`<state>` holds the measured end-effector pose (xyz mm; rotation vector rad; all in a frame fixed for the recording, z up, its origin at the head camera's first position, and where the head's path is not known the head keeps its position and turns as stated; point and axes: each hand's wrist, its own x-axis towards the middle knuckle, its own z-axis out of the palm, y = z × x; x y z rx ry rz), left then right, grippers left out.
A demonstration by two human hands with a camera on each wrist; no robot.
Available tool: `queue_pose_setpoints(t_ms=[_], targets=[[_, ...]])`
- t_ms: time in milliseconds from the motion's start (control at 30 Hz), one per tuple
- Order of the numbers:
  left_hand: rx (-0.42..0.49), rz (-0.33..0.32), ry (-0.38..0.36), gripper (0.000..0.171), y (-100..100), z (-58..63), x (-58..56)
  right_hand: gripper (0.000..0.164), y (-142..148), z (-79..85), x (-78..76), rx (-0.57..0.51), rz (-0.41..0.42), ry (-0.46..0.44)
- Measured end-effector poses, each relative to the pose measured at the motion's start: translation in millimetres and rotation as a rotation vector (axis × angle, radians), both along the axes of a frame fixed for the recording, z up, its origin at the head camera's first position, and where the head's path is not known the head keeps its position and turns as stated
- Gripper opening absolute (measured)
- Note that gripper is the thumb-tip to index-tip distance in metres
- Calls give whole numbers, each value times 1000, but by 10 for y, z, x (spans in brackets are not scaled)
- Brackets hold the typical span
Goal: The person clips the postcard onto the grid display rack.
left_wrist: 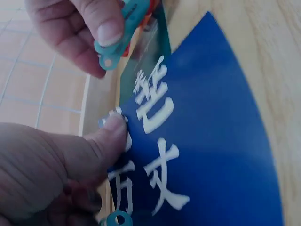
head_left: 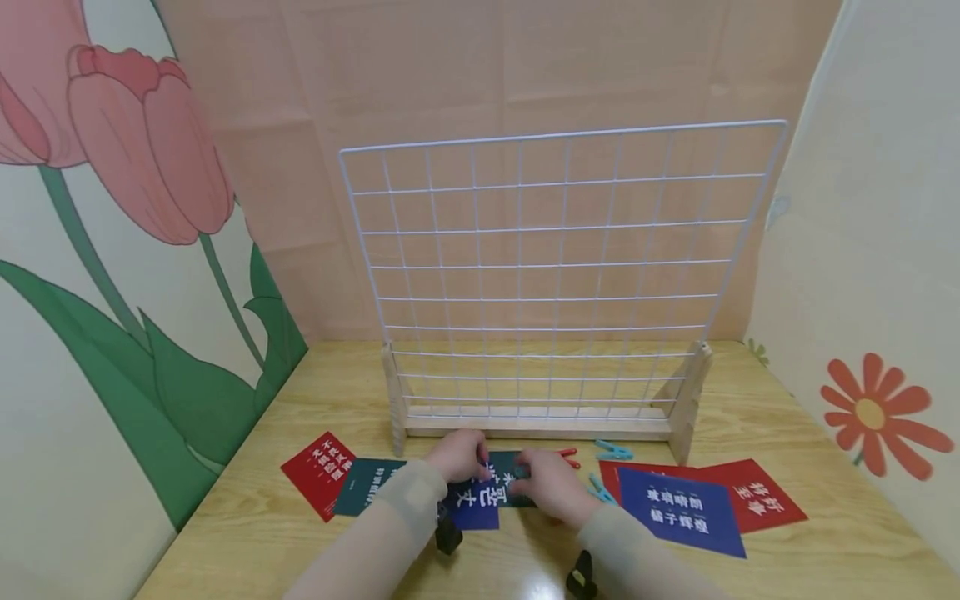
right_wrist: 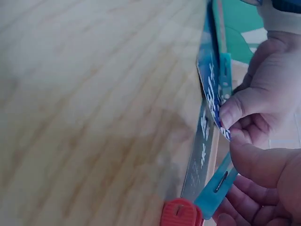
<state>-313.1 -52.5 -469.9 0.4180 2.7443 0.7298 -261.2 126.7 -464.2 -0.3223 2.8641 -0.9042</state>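
Observation:
My left hand (head_left: 459, 457) pinches the edge of a blue card (left_wrist: 211, 122) with white characters between thumb and fingers. The card is lifted and bowed in the left wrist view. Close by on the right, my right hand (head_left: 553, 485) grips a teal clothespin (right_wrist: 218, 188) between thumb and fingers. In the left wrist view the clothespin's handle end is near the card's edge. A dark green card (head_left: 510, 461) lies beneath and behind them. A red clothespin (right_wrist: 181, 214) sits beside the teal one. Another teal clothespin (right_wrist: 225, 70) shows beyond the left thumb.
A white wire grid (head_left: 555, 267) stands in a wooden base (head_left: 540, 427) behind the hands. On the left lie a red card (head_left: 318, 471) and a green card (head_left: 363, 483). Right of the hands are teal clothespins (head_left: 613, 450), a blue card (head_left: 682, 512) and red cards (head_left: 757, 496).

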Motion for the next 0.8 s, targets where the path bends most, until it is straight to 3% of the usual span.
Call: queue_pose_setpoints(t_ms=[267, 567, 800], targets=[[168, -57, -12, 12, -100, 95, -17, 34, 74, 68, -32, -45, -39, -65], [362, 6, -109, 5, -216, 280, -44, 31, 180, 178, -11, -128, -30, 5], [516, 59, -170, 11, -329, 339, -99, 42, 245, 256, 8, -140, -98, -29]])
